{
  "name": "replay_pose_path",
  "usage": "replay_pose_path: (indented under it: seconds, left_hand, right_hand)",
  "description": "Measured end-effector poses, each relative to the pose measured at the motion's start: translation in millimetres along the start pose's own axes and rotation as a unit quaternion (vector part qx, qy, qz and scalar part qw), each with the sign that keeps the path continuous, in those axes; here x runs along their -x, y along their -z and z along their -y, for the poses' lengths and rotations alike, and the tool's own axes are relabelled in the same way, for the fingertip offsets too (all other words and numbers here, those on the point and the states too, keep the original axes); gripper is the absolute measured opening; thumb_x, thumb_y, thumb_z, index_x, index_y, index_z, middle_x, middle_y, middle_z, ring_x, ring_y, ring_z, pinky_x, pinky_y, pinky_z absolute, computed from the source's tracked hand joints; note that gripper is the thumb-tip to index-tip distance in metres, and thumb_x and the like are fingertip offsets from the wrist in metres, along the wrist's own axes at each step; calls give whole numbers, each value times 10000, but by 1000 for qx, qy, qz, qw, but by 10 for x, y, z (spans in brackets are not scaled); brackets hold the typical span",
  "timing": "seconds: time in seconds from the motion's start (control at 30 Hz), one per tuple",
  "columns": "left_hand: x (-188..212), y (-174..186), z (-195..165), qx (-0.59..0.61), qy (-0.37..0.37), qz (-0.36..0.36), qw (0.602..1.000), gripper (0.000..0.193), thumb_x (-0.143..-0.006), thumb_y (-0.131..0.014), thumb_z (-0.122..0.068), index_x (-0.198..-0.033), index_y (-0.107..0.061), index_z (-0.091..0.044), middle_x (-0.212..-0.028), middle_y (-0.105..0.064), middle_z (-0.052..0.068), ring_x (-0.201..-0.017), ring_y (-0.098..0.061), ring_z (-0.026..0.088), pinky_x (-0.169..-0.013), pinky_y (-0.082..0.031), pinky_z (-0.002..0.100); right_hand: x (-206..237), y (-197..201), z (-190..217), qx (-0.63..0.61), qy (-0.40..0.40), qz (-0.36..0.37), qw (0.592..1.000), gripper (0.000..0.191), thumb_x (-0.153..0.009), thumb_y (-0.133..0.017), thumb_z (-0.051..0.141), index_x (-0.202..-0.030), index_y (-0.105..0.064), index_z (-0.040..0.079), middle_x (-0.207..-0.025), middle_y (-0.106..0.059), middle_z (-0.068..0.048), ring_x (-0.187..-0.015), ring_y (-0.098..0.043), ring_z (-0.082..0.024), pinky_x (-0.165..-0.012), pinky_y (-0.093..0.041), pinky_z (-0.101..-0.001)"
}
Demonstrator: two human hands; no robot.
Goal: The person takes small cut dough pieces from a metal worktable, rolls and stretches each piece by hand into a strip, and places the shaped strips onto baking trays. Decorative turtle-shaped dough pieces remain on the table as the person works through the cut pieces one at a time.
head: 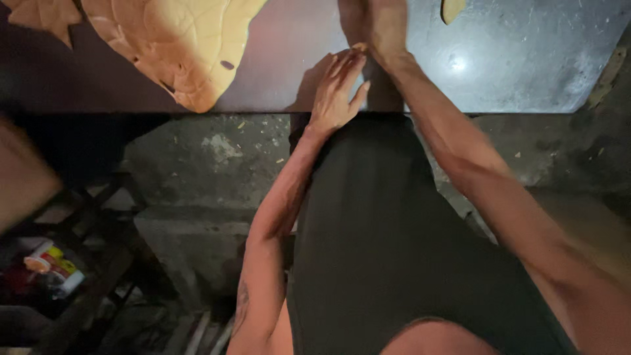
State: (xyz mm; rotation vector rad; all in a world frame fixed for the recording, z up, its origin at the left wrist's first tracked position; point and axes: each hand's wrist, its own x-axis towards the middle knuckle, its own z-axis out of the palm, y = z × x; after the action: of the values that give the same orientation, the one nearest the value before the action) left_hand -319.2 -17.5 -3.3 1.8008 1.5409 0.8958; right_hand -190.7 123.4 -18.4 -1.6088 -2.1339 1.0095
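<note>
Left hand [336, 92] lay open on a dark tabletop [526, 59]; right hand [371, 26] blurred, grip indeterminate. Two tan leaf-shaped sheets [177, 39] lay left; concrete floor [210, 164] below.

Both arms are bare, no sleeves; a dark tattoo marks the left forearm [242, 304]; dark shorts [381, 250] cover the lap.
</note>
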Motion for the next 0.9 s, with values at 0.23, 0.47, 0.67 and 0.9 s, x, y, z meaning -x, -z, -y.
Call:
replay_pose_path:
  seconds: [0.23,0.47,0.67,0.9]
  left_hand:
    - [93,371,234,5,70,-69,995,359,-1000,-672,-177,-1320,-637,-18,-1364,-644,204,-1334,-581,394,-1201,-410,503]
    - [66,525,352,19,80,-62,995,317,-1016,-637,-158,-1291,-660,-3,-1304,-678,199,-1270,-624,375,-1187,-409,505]
    - [-30,652,367,55,55,-79,994,255,-1031,-621,-132,-1242,-659,6,-1198,-706,164,-1172,-655,361,-1125,-475,482]
    - [-42,635,271,51,39,-92,994,239,-1030,-613,-122,-1224,-656,11,-1195,-684,192,-1161,-636,384,-1045,-489,466]
  right_hand:
    - [397,-200,271,275,224,-125,926,614,-930,-637,191,-1507,-475,56,-1459,-502,-280,-1316,-485,-446,-1035,-372,-612]
    - [-425,-215,435,125,-109,217,962,632,-1166,-284,520,-1708,-264,196,-1681,-355,-175,-1494,-326,-390,-1226,-240,-568]
    - [502,-334,348,164,108,21,980,735,-1075,-499,528,-1646,-339,93,-1691,-252,-228,-1570,-159,-415,-1204,-75,-672]
    - [190,629,-529,83,26,-196,977,212,-1023,-773,86,-1204,-667,56,-1213,-685,-163,-1150,-652,-376,-966,-534,-464]
